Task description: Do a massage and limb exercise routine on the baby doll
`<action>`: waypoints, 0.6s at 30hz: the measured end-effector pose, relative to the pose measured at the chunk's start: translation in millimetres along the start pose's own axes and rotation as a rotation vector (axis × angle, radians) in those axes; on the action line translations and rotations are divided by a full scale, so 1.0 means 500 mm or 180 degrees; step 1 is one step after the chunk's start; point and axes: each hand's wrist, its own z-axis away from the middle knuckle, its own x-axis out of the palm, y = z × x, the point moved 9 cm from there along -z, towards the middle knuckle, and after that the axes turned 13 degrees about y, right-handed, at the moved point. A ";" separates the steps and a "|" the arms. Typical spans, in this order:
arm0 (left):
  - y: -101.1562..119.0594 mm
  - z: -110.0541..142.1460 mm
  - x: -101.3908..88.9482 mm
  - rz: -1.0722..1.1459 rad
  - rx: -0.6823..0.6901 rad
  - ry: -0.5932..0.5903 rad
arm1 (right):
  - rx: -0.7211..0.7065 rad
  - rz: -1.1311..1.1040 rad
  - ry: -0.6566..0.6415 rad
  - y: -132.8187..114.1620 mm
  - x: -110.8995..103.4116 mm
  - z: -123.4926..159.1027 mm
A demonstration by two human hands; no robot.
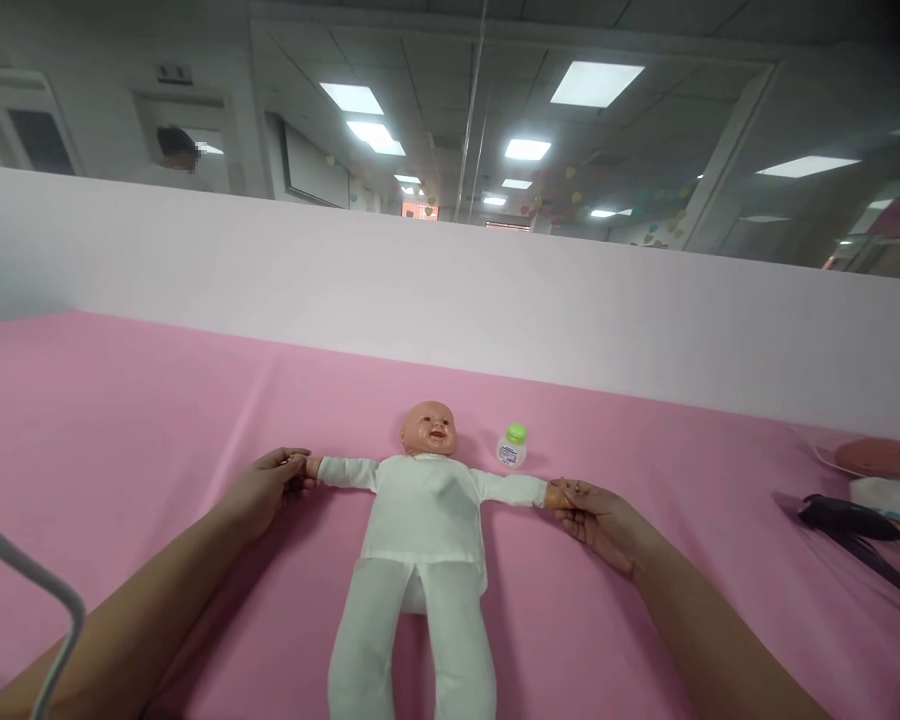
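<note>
The left hand (270, 490) has its grip closed on one hand of the doll (424, 515), thumb and fingertips pinched together, the back of the hand upward. The right hand (604, 520) has its grip closed on the doll's other hand, thumb above and fingers below, palm partly turned toward the doll. Both forearms come in from the near side of the doll, set wide and slanting inward, and the doll's arms stretch out sideways between the two grips.

The doll lies face up on the pink surface (195, 400), head away from the person, legs toward them, dressed in a white shirt and trousers. Just beside its head, on the right-hand side, is a small bottle (511, 452) with a green cap. Well apart from the doll on that same side lies a black object (847, 517). Beyond the doll's head runs a white panel (450, 290), with glass (585, 160) above it.
</note>
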 end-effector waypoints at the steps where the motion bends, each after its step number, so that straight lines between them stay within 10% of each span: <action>1: -0.004 -0.003 -0.001 0.0083 -0.0065 0.0018 | -0.0009 -0.0063 -0.0052 -0.001 0.002 -0.002; 18: -0.014 -0.031 -0.006 0.0184 -0.0129 0.0017 | -0.0066 0.0027 0.0120 0.018 0.024 -0.019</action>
